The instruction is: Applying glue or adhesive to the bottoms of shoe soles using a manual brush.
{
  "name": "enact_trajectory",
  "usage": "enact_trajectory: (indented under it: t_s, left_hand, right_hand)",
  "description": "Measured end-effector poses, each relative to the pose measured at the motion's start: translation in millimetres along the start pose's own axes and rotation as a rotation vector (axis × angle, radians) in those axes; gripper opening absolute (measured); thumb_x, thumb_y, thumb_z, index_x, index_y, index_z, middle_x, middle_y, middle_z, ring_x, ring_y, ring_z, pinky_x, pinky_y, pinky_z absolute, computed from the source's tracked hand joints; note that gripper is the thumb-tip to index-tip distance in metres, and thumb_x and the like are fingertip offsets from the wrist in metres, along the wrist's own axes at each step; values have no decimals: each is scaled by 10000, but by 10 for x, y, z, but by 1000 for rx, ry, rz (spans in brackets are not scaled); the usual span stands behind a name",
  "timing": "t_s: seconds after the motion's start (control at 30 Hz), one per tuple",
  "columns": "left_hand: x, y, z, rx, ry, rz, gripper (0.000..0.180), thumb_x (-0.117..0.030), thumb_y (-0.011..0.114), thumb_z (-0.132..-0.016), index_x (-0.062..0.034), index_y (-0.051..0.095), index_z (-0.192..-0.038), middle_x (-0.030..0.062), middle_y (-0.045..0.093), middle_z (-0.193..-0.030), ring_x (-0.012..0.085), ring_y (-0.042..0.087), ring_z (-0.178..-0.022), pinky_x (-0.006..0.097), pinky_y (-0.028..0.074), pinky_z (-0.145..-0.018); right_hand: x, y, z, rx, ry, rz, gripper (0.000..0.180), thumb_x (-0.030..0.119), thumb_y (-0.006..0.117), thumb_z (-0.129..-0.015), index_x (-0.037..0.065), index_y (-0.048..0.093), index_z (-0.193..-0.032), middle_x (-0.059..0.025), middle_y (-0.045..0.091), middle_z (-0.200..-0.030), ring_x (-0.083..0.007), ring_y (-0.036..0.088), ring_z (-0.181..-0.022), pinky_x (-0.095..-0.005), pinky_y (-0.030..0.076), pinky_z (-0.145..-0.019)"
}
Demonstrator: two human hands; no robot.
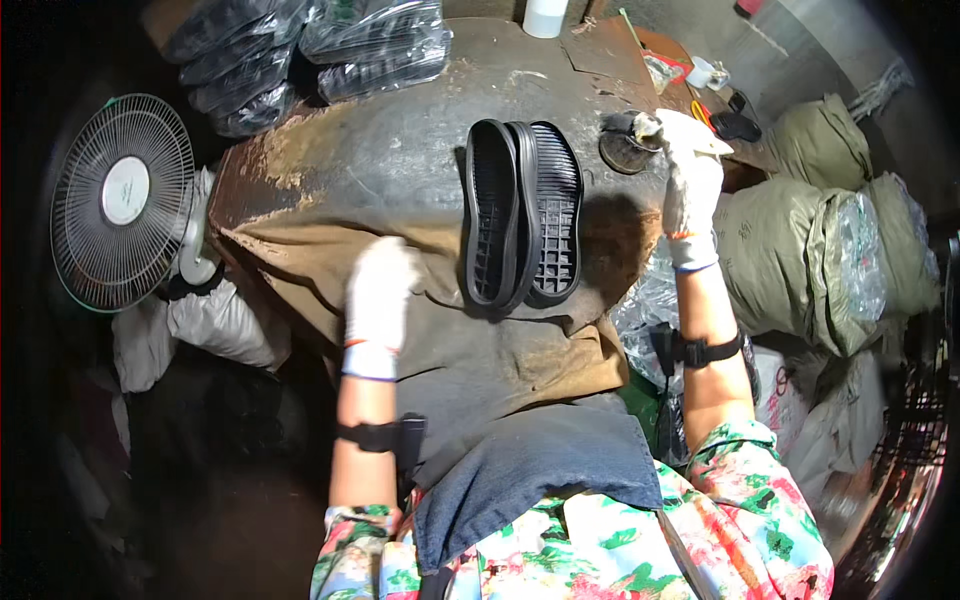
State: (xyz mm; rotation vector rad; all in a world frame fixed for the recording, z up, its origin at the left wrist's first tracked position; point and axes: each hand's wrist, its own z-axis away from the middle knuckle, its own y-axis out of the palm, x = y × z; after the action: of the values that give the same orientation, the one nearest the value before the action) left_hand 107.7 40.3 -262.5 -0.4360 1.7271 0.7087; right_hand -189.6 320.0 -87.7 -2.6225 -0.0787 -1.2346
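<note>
A pair of black shoe soles [521, 215] lies side by side on the worn cloth-draped work surface, tread cavities facing up; the left one overlaps the right. To their left, my left hand [383, 292] in a white glove is apart from them, its fingers blurred. My right hand [692, 180], also gloved in white, is raised to the right of the soles. Its fingers are closed beside a small dark round pot [626, 152], with a pale tip at the pot's rim. What they hold cannot be made out.
Black soles in clear plastic [375, 50] are stacked at the back left, near a fan [124, 195]. A white container [544, 17] stands at the back. Orange-handled scissors [702, 114] lie at the far right, and green sacks [790, 255] crowd the right side.
</note>
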Motion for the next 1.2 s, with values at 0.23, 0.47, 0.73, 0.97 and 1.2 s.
enact_trajectory:
  t_s: [0.23,0.47,0.73,0.97,1.2]
  left_hand:
    - [324,975,-104,-110,-180,-631,355,-257,807,-889,14,731,-1106,205,655,-1150,311,623,-1064,418,489,-979]
    - [-224,1065,-165,-210,-155,-401,272,-142,726,-962,-13,652,-1190,19,638,-978,96,552,-824,255,494,-742]
    - [-1017,831,-574,257,-359,333,475,-74,673,-914,27,582,-1369,134,705,-1219,225,713,-1054,347,593,-941]
    - [-1234,865,-490,574,-521,1302,823,-381,661,-932,44,367,-1573,258,426,-1596,452,407,-1480,799,213,-1176]
    - [-1415,1194,-458,481,-612,1161,877,-643,450,-1034,61,376,-1551,325,551,-1445,502,615,-1254,687,551,-963]
  right_hand:
    - [-712,-300,-477,12,-208,498,159,241,719,-881,142,797,-978,-100,768,-910,-261,730,-871,-351,565,-847]
    - [-1280,-263,-602,295,-200,866,183,379,732,-846,217,798,-902,-63,774,-875,-283,721,-908,-489,375,-1107]
    - [-1960,-432,-623,290,-176,973,230,279,593,-962,184,754,-1097,-81,767,-1128,-302,722,-1019,-408,548,-898]
    - [-1556,-341,-486,-199,407,-332,291,158,596,-1023,-15,731,-1215,-105,747,-1170,-178,693,-1045,-316,533,-959]
    - [-1121,-145,-278,-185,8,-15,180,23,708,-938,-11,717,-1114,-71,721,-1012,-160,680,-960,-305,547,-907]
